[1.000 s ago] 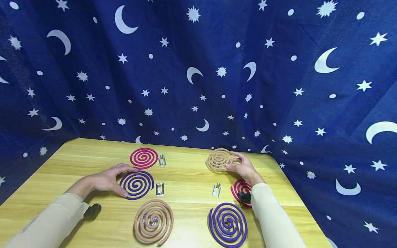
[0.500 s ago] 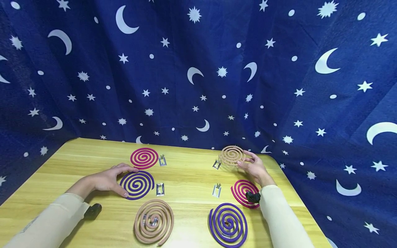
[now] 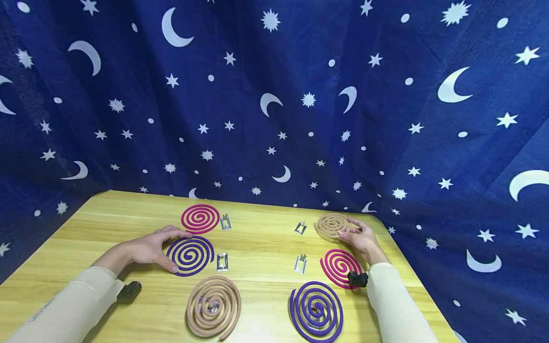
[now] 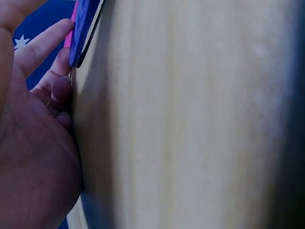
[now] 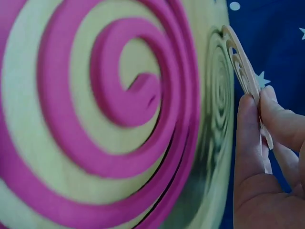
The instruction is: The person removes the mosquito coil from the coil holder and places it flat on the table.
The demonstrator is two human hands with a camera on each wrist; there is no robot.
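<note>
My right hand (image 3: 365, 239) pinches the edge of a tan mosquito coil (image 3: 331, 224) between thumb and fingers, at the back right. In the right wrist view this coil (image 5: 242, 69) is tilted above the table, with a spiral shadow on the wood. A magenta coil (image 5: 107, 95) lies below that wrist. On the left, my left hand (image 3: 147, 246) spans the near side of a purple coil (image 3: 188, 256), thumb and a finger gripping its rim. The left wrist view shows a fingertip at the edge of this purple coil (image 4: 84, 36), most of which is out of frame.
Small metal stands (image 3: 300, 228) lie about the wooden table (image 3: 261, 238), some with raised prongs. Another tan coil (image 3: 213, 307) and a purple coil (image 3: 316, 312) lie over stands in front. A magenta coil (image 3: 200, 218) is at the back left. A starry blue curtain (image 3: 240, 95) hangs behind.
My right hand has carried the tan coil rightward from above the back right stand, uncovering it, then lowered it slightly. The left hand has stayed on the purple coil.
</note>
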